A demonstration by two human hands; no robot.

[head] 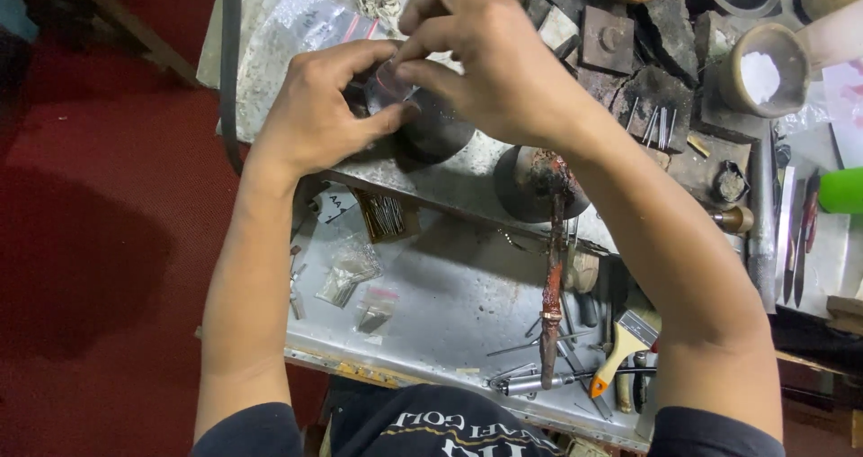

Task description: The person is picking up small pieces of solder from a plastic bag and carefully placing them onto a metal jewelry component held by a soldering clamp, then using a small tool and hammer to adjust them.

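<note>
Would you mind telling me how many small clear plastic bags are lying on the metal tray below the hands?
2: one bag left of centre on the tray, a smaller bag just below-right of it. Others may lie hidden under the arms.

A cluttered metal workbench (467, 282) fills the centre and right of the frame, set over a red floor (99, 241) at left. On its lower tray lie small plastic bags (355, 282) at left, a brush (620, 354) and loose metal tools (539, 381) near the bottom edge, and a rust-coloured rod (551, 286) running down the middle. A dark round block (530, 183) sits at centre. Charred slabs (652, 97) bearing pins (661, 124) occupy the upper right, beside a bowl (764, 70) of white powder. Clear bags (306, 21) lie at upper left. Files (796, 237) rest along the right edge.
</note>
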